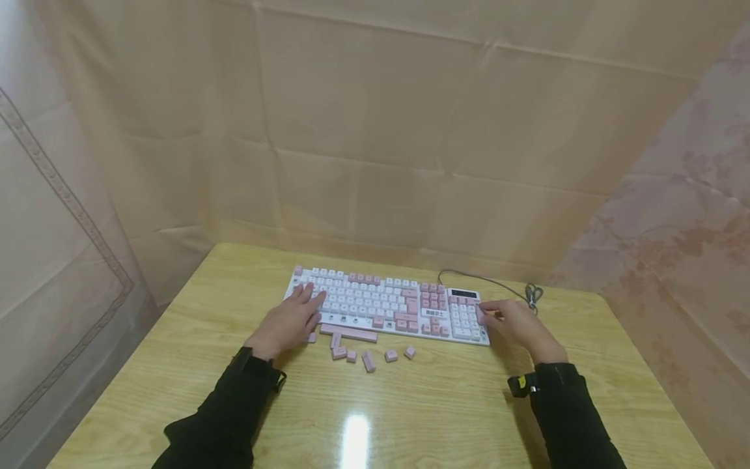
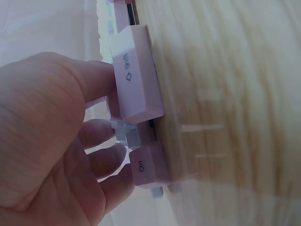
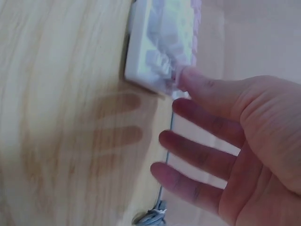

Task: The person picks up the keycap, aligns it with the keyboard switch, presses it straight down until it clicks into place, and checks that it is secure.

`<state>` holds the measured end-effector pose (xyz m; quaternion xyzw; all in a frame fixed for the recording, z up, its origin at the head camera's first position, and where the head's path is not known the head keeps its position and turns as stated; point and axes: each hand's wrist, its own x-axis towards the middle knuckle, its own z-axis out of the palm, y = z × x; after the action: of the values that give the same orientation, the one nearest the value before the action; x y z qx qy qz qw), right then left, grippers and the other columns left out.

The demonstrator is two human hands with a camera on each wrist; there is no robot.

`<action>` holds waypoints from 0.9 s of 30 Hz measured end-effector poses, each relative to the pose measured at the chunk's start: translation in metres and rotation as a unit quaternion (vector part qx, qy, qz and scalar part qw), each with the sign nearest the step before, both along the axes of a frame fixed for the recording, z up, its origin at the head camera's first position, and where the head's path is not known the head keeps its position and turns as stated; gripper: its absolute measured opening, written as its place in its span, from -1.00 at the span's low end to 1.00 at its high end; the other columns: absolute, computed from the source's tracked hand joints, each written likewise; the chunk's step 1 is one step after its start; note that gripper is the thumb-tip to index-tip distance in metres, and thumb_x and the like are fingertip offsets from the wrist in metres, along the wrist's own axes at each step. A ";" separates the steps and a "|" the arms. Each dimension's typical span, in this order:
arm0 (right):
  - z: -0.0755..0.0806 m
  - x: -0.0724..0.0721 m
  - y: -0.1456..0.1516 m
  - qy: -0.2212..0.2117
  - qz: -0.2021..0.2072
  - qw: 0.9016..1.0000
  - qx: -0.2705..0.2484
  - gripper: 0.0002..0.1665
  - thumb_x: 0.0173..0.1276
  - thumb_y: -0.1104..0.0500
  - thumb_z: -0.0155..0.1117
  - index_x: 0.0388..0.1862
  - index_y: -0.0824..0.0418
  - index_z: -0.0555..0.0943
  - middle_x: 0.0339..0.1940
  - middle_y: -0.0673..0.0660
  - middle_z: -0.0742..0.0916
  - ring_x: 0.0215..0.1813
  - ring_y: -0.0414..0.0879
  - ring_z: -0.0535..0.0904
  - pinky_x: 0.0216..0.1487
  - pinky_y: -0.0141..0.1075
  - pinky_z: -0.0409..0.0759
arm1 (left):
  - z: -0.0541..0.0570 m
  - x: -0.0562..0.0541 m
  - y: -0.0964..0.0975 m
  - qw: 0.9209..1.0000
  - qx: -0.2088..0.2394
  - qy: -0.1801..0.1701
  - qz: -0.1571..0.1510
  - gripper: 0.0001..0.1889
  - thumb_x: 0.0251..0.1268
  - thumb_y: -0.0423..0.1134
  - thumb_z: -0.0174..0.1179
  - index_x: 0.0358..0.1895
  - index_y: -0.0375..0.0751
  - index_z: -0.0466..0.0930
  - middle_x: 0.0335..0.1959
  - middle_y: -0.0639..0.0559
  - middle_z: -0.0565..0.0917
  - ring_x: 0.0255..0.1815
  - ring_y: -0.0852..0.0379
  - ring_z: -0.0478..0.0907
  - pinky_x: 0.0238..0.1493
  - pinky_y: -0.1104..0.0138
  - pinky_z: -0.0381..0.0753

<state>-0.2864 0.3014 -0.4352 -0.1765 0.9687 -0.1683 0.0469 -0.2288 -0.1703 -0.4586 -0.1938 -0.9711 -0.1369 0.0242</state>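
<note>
A white and pink keyboard (image 1: 363, 301) lies across the back of the wooden table. On its left end rests my left hand (image 1: 288, 326), fingers spread and fairly straight over the keys. My right hand (image 1: 520, 327) is at the keyboard's right edge, where thumb and index finger pinch a pink keycap (image 1: 480, 314) at the number pad; the other fingers reach out loosely in the right wrist view. Close to the left hand, the left wrist view shows a loose pink Shift keycap (image 2: 136, 77) and a pink Ctrl keycap (image 2: 150, 165). Bare switches show at the keyboard's lower left.
A long pink spacebar keycap (image 1: 349, 333) lies just before the keyboard. Several small pink keycaps are scattered nearer, among them a long one (image 1: 368, 361). A bundled grey cable (image 1: 532, 294) sits behind the right hand. A beige curtain (image 1: 375, 130) hangs behind the table.
</note>
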 end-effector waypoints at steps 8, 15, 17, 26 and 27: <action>0.009 -0.004 -0.008 -0.030 -0.002 0.999 0.018 -0.67 0.45 0.25 0.31 0.13 0.34 0.70 0.13 0.36 0.71 0.22 0.31 0.58 0.18 0.20 0.51 | 0.003 0.000 -0.001 1.000 -0.003 -0.002 0.003 -0.46 0.59 -0.19 0.04 0.50 -0.35 0.29 0.52 -0.45 0.18 0.54 -0.38 0.09 0.46 -0.13 0.16; 0.000 -0.003 0.000 -0.052 -0.019 0.998 -0.007 -0.62 0.44 0.19 0.33 0.19 0.30 0.68 0.14 0.42 0.68 0.12 0.31 0.63 0.11 0.17 0.57 | 0.001 0.001 -0.001 1.000 -0.004 0.006 -0.004 -0.46 0.59 -0.19 0.05 0.49 -0.36 0.30 0.50 -0.46 0.22 0.53 -0.38 0.12 0.45 -0.13 0.18; -0.001 -0.002 0.003 -0.069 -0.040 0.996 -0.029 -0.57 0.44 0.14 0.35 0.23 0.27 0.66 0.17 0.43 0.66 0.14 0.34 0.60 0.11 0.19 0.56 | 0.001 0.000 -0.001 1.000 -0.004 0.009 -0.003 -0.46 0.58 -0.19 0.05 0.49 -0.36 0.31 0.50 -0.45 0.22 0.53 -0.38 0.12 0.45 -0.12 0.19; -0.001 0.000 0.006 -0.090 -0.043 0.993 -0.067 -0.54 0.43 0.17 0.36 0.27 0.28 0.62 0.14 0.33 0.70 0.17 0.29 0.59 0.16 0.18 0.53 | 0.002 0.001 0.001 1.000 -0.001 0.012 -0.004 -0.47 0.57 -0.19 0.07 0.48 -0.36 0.33 0.49 -0.46 0.24 0.52 -0.39 0.14 0.44 -0.13 0.20; -0.002 0.000 0.006 -0.089 -0.041 0.993 -0.069 -0.54 0.43 0.18 0.35 0.27 0.28 0.62 0.14 0.33 0.70 0.17 0.29 0.59 0.16 0.18 0.53 | 0.002 0.001 0.000 1.000 -0.003 0.011 -0.003 -0.47 0.58 -0.19 0.07 0.48 -0.36 0.32 0.49 -0.46 0.23 0.52 -0.39 0.14 0.44 -0.12 0.20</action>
<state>-0.2865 0.3072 -0.4370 -0.1235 0.9532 -0.2512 0.1139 -0.2279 -0.1699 -0.4568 -0.1986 -0.9706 -0.1314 0.0340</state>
